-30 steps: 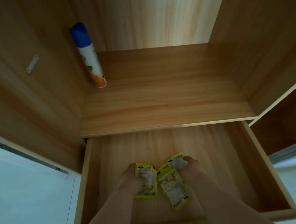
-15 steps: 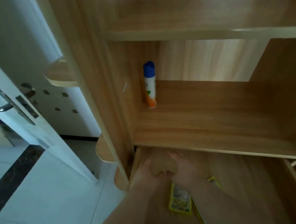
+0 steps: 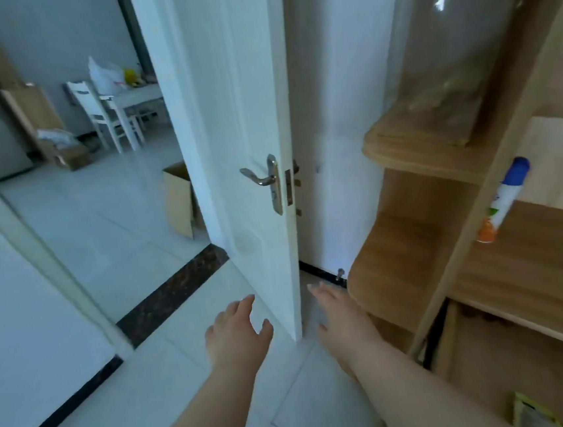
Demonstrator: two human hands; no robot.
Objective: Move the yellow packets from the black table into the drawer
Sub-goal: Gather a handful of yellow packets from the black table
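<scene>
The left hand [image 3: 237,333] is spread out, its fingers [image 3: 245,302] straight and a little apart, thumb out to the side, with nothing in it. The right hand [image 3: 340,318] next to it is just as loose, its fingers [image 3: 320,292] stretched forward and holding nothing. Both hover above the pale tiled floor [image 3: 186,377].

Just ahead, between the two sets of fingertips, stands the edge of a white door [image 3: 246,113], swung open; its metal handle [image 3: 261,177] is higher up. Just past the right fingertips, a small door stop [image 3: 340,273] sits at the black skirting.

To the right of the right fingers rises a wooden shelf unit [image 3: 402,263]. Back behind those fingers, right of the forearm, is the open drawer [image 3: 488,376]. A yellow packet [image 3: 533,413] lies in it, cut off by the frame's lower edge and well apart from both hands. Up and to the right, a blue-capped spray can [image 3: 504,198] stands on a shelf.

Ahead and left of the left fingers, a dark threshold strip [image 3: 174,292] crosses the floor. Beyond it are a cardboard box [image 3: 179,199] and, farther off, a white chair [image 3: 105,113].
</scene>
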